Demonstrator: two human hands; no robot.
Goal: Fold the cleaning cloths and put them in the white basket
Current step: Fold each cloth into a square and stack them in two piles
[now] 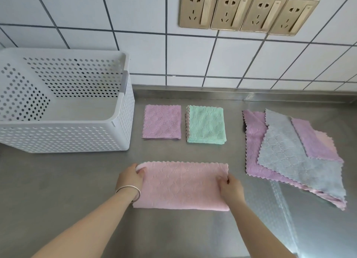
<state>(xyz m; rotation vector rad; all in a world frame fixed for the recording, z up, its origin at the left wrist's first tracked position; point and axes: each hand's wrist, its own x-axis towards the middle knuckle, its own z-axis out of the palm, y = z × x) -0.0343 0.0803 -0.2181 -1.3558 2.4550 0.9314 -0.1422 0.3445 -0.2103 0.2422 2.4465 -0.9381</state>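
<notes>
- Both short ends of the pink cleaning cloth point(181, 186) are being pinched: the left end, slightly lifted, is being held by the left hand point(131, 178), the right end by the right hand point(230, 187), fingers curled on the fabric.
- Lying low in the centre of the frame on the steel counter point(58, 190), the cloth is already being kept as a half-folded strip.
- A second fold appears to be in hand; one end is likely to be carried across onto the other, edges matched.
- Above it, a folded purple square point(162, 122) and a folded green stack point(205, 124) are being kept just beside each other.
- At right, unfolded cloths point(289, 153) are being left in an overlapping pile.
- At upper left, nothing is being held in the white basket point(119, 120).
- No writing or brand is being shown legibly.
</notes>
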